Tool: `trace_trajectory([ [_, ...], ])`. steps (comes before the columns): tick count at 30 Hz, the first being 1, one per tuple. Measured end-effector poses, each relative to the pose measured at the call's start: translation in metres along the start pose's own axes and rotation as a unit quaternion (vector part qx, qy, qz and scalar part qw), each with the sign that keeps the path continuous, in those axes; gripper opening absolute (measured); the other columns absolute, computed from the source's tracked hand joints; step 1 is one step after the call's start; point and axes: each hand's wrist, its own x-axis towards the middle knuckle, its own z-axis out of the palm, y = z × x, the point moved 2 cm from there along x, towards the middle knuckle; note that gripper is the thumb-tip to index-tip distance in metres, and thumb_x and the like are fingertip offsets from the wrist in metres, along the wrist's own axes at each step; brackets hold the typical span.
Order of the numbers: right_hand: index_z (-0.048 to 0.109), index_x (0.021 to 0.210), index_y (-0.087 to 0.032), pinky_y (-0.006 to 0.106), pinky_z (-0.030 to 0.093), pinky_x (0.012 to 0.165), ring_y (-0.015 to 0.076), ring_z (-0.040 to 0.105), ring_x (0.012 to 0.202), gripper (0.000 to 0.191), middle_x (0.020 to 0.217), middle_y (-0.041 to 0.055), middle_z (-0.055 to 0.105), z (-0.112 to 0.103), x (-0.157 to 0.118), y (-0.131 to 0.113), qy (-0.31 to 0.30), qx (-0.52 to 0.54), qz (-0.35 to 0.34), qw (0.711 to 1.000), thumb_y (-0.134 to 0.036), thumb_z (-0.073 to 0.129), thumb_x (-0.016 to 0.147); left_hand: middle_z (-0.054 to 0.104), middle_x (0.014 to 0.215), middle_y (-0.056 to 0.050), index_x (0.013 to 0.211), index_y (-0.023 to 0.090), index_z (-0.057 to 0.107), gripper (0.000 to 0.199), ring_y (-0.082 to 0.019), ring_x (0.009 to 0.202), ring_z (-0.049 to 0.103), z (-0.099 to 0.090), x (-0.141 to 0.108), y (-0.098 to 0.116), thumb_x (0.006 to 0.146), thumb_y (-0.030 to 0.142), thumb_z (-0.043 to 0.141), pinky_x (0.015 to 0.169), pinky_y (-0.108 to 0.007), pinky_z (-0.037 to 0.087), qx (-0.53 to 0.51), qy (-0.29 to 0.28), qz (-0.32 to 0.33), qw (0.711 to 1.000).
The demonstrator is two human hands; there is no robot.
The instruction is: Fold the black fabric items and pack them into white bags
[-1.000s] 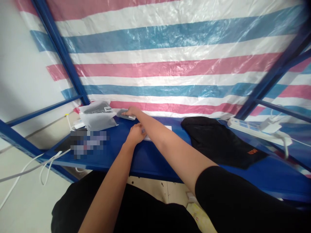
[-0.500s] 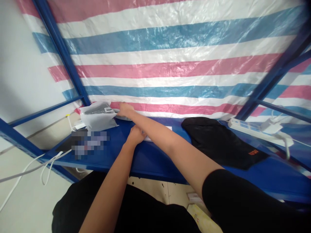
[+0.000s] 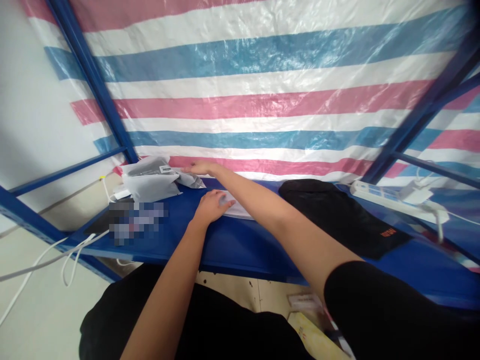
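My left hand (image 3: 211, 206) rests at the left end of a flat white item (image 3: 238, 210) on the blue shelf, thumb and fingers apart; my right forearm hides part of that item, and its kind I cannot make out. Crossing over to the far left, my right hand (image 3: 201, 168) has its fingers stretched out above a small grey plastic bag (image 3: 193, 180). Whether the fingertips touch this bag is unclear. Beside it on the left stands a larger translucent plastic bag (image 3: 152, 187) with a label and something dark inside.
A black cloth bag (image 3: 333, 212) with orange lettering lies right of centre on the blue metal shelf (image 3: 240, 252). Farther right is a white power strip (image 3: 393, 200) with chargers. White cables (image 3: 77, 250) hang at the left edge. Striped plastic sheeting (image 3: 262, 100) closes off the back.
My right hand has lifted and its fingers have straightened over the small grey bag, which shows more now. The fingers of my left hand have spread at the white item.
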Motion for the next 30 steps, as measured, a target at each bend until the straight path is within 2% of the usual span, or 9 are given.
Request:
trace_trajectory([
  [3,0.052,0.165,-0.016,0.046,0.041,0.127,0.0407,0.05,0.157,0.092,0.173,0.0198,0.045,-0.027,-0.034,0.01,0.003,-0.071,-0.06,0.996,-0.067,0.078,0.093,0.067,0.15,-0.011,0.137,0.024,0.074,0.051,-0.034,0.14,0.061,0.002,0.0,-0.001,0.101,0.06,0.067,0.125,-0.045,0.042,0.012,-0.005,-0.006,1.0],
  [6,0.053,0.166,-0.018,0.046,0.045,0.125,0.0392,0.059,0.149,0.091,0.167,0.0168,0.055,-0.062,-0.091,0.035,-0.031,-0.126,-0.075,0.989,-0.068,0.076,0.094,0.064,0.152,-0.015,0.14,0.02,0.071,0.051,-0.035,0.141,0.06,0.004,0.001,-0.006,0.103,0.054,0.064,0.124,-0.047,0.043,0.03,-0.003,-0.029,0.999],
  [9,0.063,0.159,-0.027,0.052,0.044,0.126,0.042,0.056,0.151,0.085,0.163,0.0116,0.061,-0.094,-0.166,0.076,-0.045,-0.21,-0.013,0.977,-0.072,0.078,0.088,0.06,0.16,-0.016,0.142,0.02,0.071,0.045,-0.038,0.15,0.053,0.003,-0.001,-0.009,0.103,0.04,0.06,0.125,-0.053,0.041,0.05,0.013,-0.064,0.997],
  [12,0.067,0.156,-0.031,0.057,0.045,0.124,0.0465,0.049,0.155,0.082,0.165,0.0127,0.058,-0.114,-0.241,0.125,-0.024,-0.31,0.096,0.946,-0.073,0.077,0.087,0.057,0.166,-0.008,0.139,0.023,0.074,0.045,-0.034,0.162,0.039,-0.002,-0.005,-0.005,0.099,0.02,0.052,0.133,-0.054,0.032,0.057,0.024,-0.02,0.998],
  [16,0.06,0.161,-0.029,0.066,0.046,0.118,0.0513,0.049,0.152,0.073,0.166,0.0183,0.055,-0.109,-0.308,0.177,-0.016,-0.385,0.223,0.895,-0.072,0.05,0.103,0.066,0.158,-0.008,0.141,0.023,0.073,0.046,-0.029,0.153,0.053,-0.008,-0.013,0.016,0.108,0.029,0.042,0.13,-0.047,0.037,0.045,-0.031,0.058,0.997],
  [19,0.05,0.168,-0.025,0.069,0.045,0.116,0.053,0.049,0.15,0.079,0.165,0.0235,0.053,-0.09,-0.326,0.188,0.011,-0.407,0.219,0.887,-0.072,0.039,0.106,0.07,0.149,-0.015,0.134,0.021,0.077,0.054,-0.04,0.139,0.06,-0.007,-0.019,0.035,0.111,0.053,0.04,0.118,-0.056,0.047,0.099,-0.038,0.028,0.994],
  [23,0.049,0.169,-0.024,0.07,0.047,0.113,0.0546,0.049,0.149,0.087,0.161,0.0273,0.056,-0.06,-0.322,0.166,0.043,-0.413,0.216,0.884,-0.079,0.033,0.104,0.075,0.126,-0.024,0.119,0.016,0.081,0.069,-0.048,0.128,0.059,-0.002,-0.025,0.055,0.108,0.069,0.038,0.106,-0.06,0.048,0.182,0.018,-0.034,0.983],
  [27,0.051,0.168,-0.036,0.06,0.044,0.124,0.0441,0.054,0.151,0.082,0.16,0.0166,0.062,-0.045,-0.304,0.124,0.02,-0.307,0.107,0.946,-0.083,0.035,0.102,0.071,0.122,-0.027,0.115,0.012,0.083,0.074,-0.05,0.125,0.058,0.003,-0.029,0.054,0.109,0.066,0.033,0.104,-0.064,0.046,0.184,0.078,-0.106,0.974],
  [30,0.057,0.162,-0.044,0.047,0.052,0.119,0.0329,0.065,0.142,0.068,0.157,0.008,0.067,-0.061,-0.285,0.111,-0.023,-0.152,0.046,0.987,-0.077,0.039,0.106,0.068,0.127,-0.03,0.116,0.008,0.082,0.068,-0.051,0.125,0.057,-0.002,-0.028,0.041,0.11,0.058,0.037,0.104,-0.066,0.045,0.188,0.086,-0.152,0.967],
])
